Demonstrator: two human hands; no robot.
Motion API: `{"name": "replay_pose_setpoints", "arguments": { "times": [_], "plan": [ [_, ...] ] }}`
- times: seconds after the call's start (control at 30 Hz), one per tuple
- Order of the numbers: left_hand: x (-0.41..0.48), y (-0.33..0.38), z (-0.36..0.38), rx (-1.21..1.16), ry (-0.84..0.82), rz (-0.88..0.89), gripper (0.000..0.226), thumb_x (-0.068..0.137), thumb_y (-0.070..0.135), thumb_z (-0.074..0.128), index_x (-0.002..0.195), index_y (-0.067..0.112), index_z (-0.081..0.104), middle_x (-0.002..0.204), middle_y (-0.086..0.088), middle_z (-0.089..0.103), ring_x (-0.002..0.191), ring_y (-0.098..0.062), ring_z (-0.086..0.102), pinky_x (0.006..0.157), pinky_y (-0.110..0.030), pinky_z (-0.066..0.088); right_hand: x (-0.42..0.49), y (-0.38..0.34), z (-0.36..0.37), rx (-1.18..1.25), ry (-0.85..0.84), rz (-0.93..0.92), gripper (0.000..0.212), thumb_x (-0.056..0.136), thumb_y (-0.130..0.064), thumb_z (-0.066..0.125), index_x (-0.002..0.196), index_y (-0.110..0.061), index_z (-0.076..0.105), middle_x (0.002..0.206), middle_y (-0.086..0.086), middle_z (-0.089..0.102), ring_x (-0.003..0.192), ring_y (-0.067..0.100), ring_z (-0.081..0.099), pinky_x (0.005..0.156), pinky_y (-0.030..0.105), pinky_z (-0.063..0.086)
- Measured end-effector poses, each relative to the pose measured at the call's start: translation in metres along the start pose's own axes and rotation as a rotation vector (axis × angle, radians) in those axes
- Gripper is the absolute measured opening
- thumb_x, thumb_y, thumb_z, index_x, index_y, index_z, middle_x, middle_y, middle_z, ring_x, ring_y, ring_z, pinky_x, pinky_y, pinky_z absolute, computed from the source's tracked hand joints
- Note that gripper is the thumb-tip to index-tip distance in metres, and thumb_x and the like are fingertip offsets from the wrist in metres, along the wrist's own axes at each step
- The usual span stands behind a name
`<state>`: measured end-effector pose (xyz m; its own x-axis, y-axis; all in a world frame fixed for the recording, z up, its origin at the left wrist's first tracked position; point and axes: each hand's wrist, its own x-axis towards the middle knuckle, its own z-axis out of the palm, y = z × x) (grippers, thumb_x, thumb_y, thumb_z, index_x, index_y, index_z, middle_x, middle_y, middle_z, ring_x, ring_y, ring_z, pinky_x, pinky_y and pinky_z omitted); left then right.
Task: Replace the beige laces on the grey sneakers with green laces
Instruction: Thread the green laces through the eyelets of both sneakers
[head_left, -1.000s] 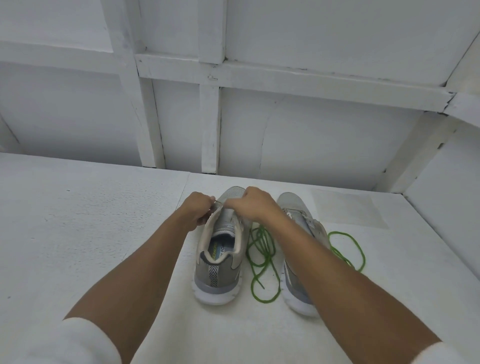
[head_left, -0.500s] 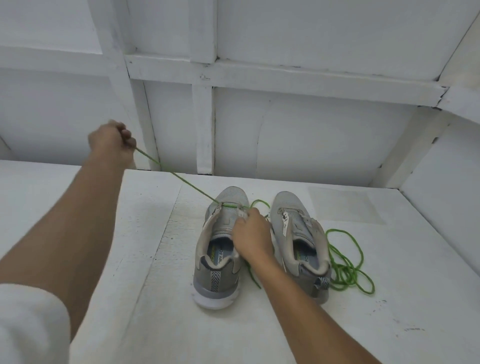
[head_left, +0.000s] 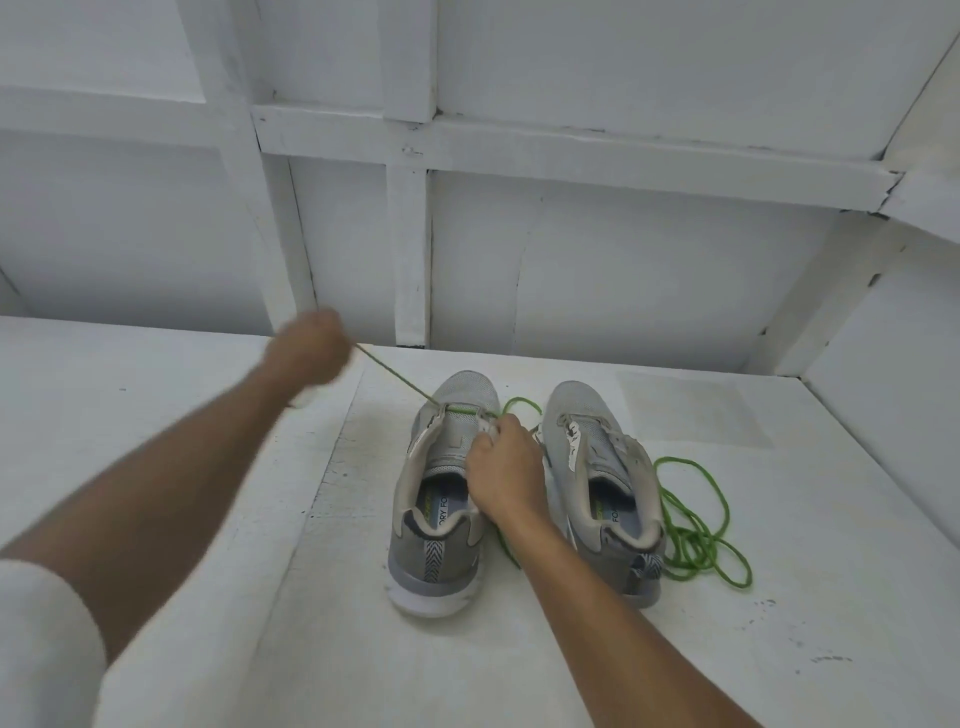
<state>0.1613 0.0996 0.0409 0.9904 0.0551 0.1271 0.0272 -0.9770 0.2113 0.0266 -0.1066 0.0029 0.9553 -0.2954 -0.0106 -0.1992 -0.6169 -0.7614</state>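
**Left hand (head_left: 306, 353) fisted on green lace (head_left: 400, 382), right hand (head_left: 504, 467) on middle shoe (head_left: 441, 525)**

Left hand is seen upper left of centre, blurred, closed around one end of the green lace. Lace is held taut in a straight line from the fist to the middle shoe's front eyelets, where a short green bar is laid across. Right hand is set on that shoe's right eyelet edge, fingers curled and pinching it; whether lace is pinched too cannot be told. Slack lace is looped between the shoes. Second shoe (head_left: 602, 467) is stood just beside, further right. Spare lace (head_left: 696, 535), green, is piled against its right side on the white table (head_left: 208, 519).
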Motion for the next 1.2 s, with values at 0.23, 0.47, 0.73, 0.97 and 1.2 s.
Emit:
{"name": "replay_pose_setpoints", "arguments": {
  "times": [0.23,0.47,0.73,0.97,1.2],
  "plan": [
    [0.007,-0.020,-0.027,-0.031,0.017,-0.093,0.045,0.093,0.016,0.056,0.133,0.003,0.043,0.120,-0.028,0.058,0.110,-0.042,0.055,0.088,-0.042,0.045,0.002,0.001,0.004,0.027,0.000,-0.005,0.019,0.097,-0.020,0.040,0.106,-0.008,0.052,0.111,0.008,0.056,0.091,0.022,0.050,0.073,0.031,0.035],
    [-0.053,0.074,0.046,0.082,-0.279,0.314,0.032,0.098,0.030,0.047,0.120,0.008,0.051,0.118,-0.019,0.058,0.102,-0.036,0.059,0.079,-0.038,0.047,0.002,0.003,0.004,0.012,0.015,-0.018,0.022,0.096,-0.019,0.040,0.108,-0.007,0.054,0.113,0.009,0.057,0.096,0.026,0.052,0.073,0.031,0.034],
    [-0.016,-0.010,-0.008,0.180,-0.017,0.054,0.025,0.097,0.019,0.045,0.118,0.007,0.053,0.115,-0.019,0.058,0.099,-0.036,0.058,0.080,-0.040,0.049,0.003,0.003,0.004,0.014,0.012,-0.021,0.022,0.097,-0.021,0.040,0.110,-0.009,0.053,0.113,0.006,0.057,0.091,0.022,0.050,0.074,0.030,0.036],
    [-0.042,0.055,0.038,-0.008,-0.248,0.316,0.027,0.097,0.037,0.050,0.117,0.022,0.058,0.107,-0.011,0.064,0.100,-0.029,0.061,0.084,-0.037,0.050,0.004,0.004,0.004,0.020,0.013,-0.010,0.023,0.096,-0.021,0.041,0.110,-0.009,0.055,0.114,0.007,0.059,0.099,0.026,0.054,0.078,0.032,0.040],
    [-0.035,0.043,0.033,0.156,-0.153,0.243,0.026,0.092,0.017,0.046,0.116,0.012,0.053,0.116,-0.016,0.057,0.102,-0.036,0.058,0.079,-0.038,0.046,0.005,0.004,0.004,0.022,0.011,-0.003,0.024,0.096,-0.021,0.041,0.110,-0.009,0.055,0.113,0.007,0.058,0.099,0.026,0.055,0.078,0.033,0.041]
  ]
}}
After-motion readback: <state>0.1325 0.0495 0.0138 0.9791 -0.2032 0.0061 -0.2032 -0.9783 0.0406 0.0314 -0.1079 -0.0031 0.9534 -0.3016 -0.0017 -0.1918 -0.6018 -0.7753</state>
